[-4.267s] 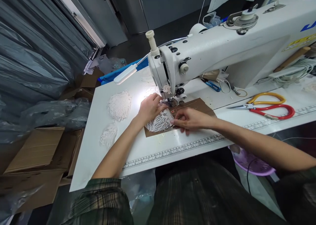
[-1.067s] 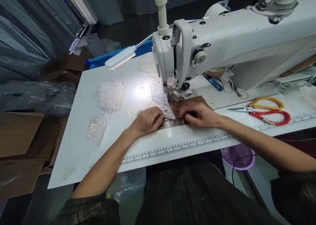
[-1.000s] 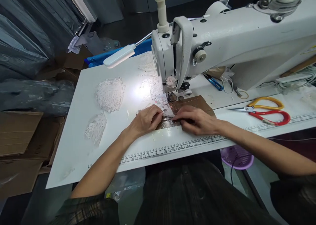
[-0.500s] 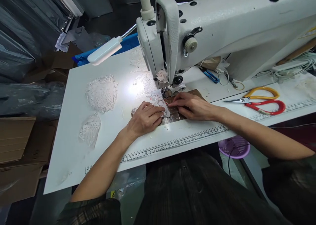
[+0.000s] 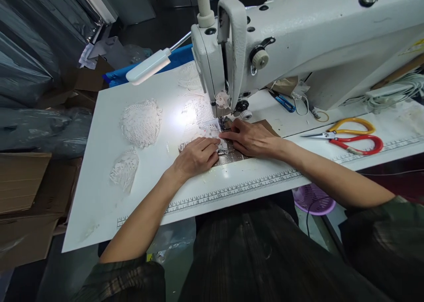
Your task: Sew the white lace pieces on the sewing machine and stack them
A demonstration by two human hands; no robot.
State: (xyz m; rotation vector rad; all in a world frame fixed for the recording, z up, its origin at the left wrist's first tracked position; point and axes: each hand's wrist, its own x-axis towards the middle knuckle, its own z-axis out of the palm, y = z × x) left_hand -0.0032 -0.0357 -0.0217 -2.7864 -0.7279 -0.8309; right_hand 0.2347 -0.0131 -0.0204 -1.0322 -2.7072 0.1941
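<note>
A piece of white lace fabric (image 5: pixel 207 130) with small printed spots lies below the presser foot (image 5: pixel 225 123) of a white sewing machine (image 5: pixel 212 63). On its near left part rests my left hand (image 5: pixel 198 155), fingers together and bent, holding the lace against the bed. From the right, my right hand (image 5: pixel 249 137) reaches in with its fingers closed at the lace edge, close to the presser foot. The fingertips hide part of the lace, and the needle point is not clear. Beneath both hands is a brown taped plate (image 5: pixel 236 157).
Left on the white table (image 5: pixel 96 160) lie a lace pile (image 5: pixel 141 123) and a smaller lace piece (image 5: pixel 125 169); more lace (image 5: pixel 190 77) lies behind. A lamp (image 5: pixel 149 66) hangs above. Scissors (image 5: pixel 351 135) and a blue cutter (image 5: pixel 283 102) lie right. A printed ruler (image 5: pixel 218 196) follows the front edge.
My right hand has shifted slightly left and away from me, closer to the presser foot. The lace has turned a little under my fingers. The whole view has also shifted slightly.
</note>
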